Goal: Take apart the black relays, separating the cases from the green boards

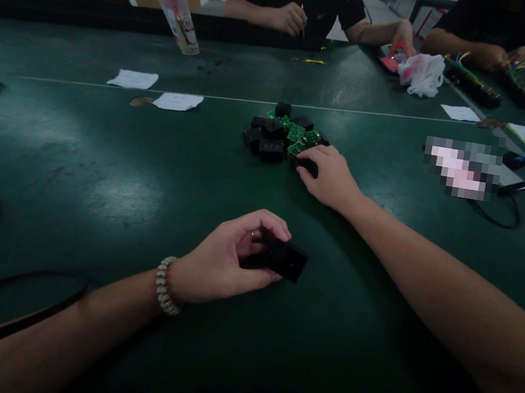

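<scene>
Two hands: L hand [220, 256] pinches black box [288, 260], long axis crosswise, mid-frame; R hand [330, 177], nearer, at pile's [295, 132] R edge, upper ctr, can't tell if closed.

Left forearm [97, 323] in from near left, angled far and right. Left hand [228, 254] half-curled in a grip, thumb [252, 280] on near side, fingers [271, 222] arched on far side. Right forearm [421, 261] stretched from near right; right hand [333, 174] farther out, back upward, fingers bent leftward; firmness of grip unclear to me.
</scene>
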The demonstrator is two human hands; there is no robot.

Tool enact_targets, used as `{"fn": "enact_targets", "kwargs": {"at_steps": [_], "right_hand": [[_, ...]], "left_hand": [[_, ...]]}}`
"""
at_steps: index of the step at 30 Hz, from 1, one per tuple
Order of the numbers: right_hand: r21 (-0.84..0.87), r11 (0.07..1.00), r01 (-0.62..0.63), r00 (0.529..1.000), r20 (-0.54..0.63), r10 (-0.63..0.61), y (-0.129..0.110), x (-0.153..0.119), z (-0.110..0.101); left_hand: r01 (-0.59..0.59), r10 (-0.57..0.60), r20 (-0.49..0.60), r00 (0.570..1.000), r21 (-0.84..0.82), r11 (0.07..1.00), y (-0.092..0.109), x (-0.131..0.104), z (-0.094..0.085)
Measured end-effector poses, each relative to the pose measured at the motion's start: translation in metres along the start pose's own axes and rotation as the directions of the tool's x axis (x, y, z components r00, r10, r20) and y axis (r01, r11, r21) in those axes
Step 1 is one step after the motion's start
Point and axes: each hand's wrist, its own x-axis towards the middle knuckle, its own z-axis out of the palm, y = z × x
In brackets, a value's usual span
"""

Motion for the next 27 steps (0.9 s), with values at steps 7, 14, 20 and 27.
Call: {"fn": "enact_targets", "kwargs": {"at_steps": [7,14,20,27], "right_hand": [[0.014,0.999,0.029,1.000,0.000,-0.029,0.0033,0.0001,0.0001],[0.011,0.999,0.033,0.999,0.010,-0.033,0.0034,-0.0022,-0.0009],[-0.004,0.999,0.050,0.998,0.029,-0.050,0.0012,-0.0042,-0.0048],[-0.005,0.999,0.038,0.998,0.053,-0.038,-0.0010,-0.0038,-0.0081]], "left_hand": [[-0.006,0.006,-0.008,1.000,0.009,1.000,0.0016,0.0008,0.0020],[-0.006,0.006,0.008,1.000,-0.002,1.000,0.0006,0.0011,0.0008],[-0.005,0.005,0.014,1.000,-0.001,1.000,0.0033,0.0005,0.0008],[0.009,-0.009,0.023,1.000,0.001,1.000,0.0035,0.0010,-0.0002]]}}
